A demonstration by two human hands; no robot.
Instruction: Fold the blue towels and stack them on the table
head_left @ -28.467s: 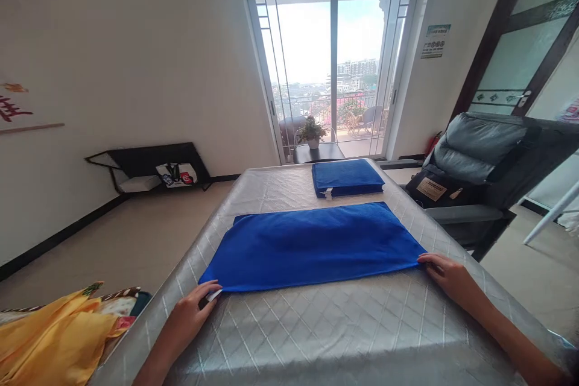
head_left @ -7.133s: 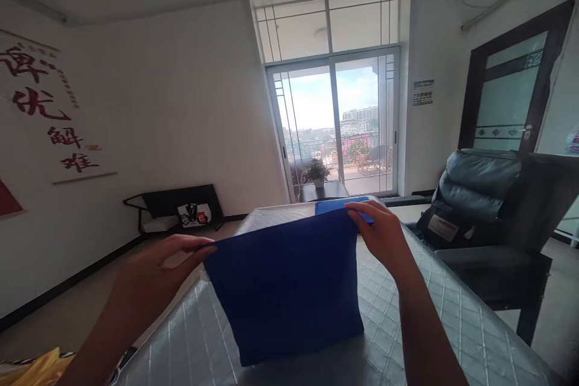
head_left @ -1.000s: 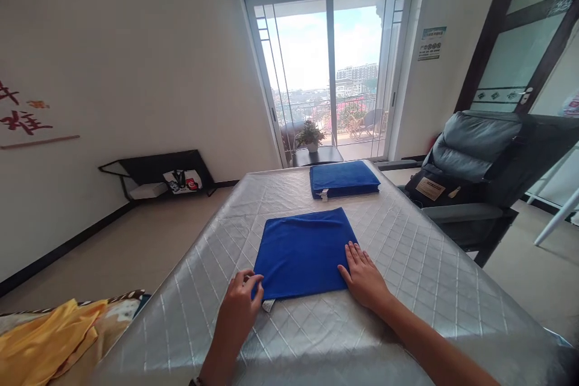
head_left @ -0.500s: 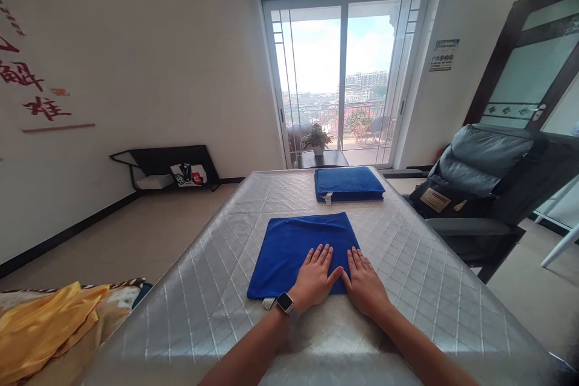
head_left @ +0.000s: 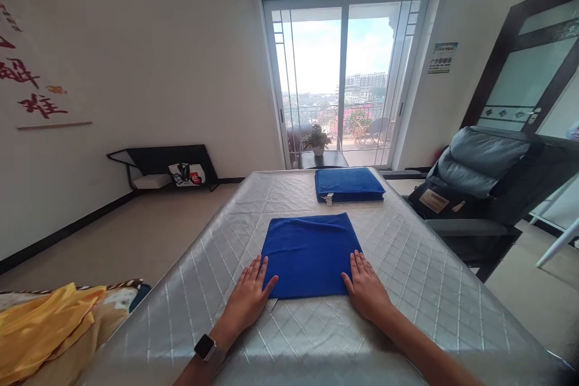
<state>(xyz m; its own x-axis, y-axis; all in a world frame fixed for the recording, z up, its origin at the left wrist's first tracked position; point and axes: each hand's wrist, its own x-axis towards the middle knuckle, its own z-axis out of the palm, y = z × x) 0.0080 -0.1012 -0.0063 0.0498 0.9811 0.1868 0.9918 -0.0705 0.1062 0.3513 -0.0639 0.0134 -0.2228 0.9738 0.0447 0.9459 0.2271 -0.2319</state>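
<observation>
A crumpled yellow cloth [head_left: 40, 332] lies off the near left corner of the silver quilted table [head_left: 429, 295]. The left hand [head_left: 249, 297], a smartwatch [head_left: 205, 347] on its wrist, lies flat and released, palm down on the table, with its fingers touching the left near corner of the folded square blue towel [head_left: 311, 253]. That towel lies in the middle of the table, nearer the near edge. The right hand [head_left: 366, 289] is spread flat against the towel's right near corner and grasps nothing. A second folded blue towel [head_left: 348, 184] sits at the far edge, well apart. A grey padded recliner chair [head_left: 474, 160] stands beyond the right edge.
</observation>
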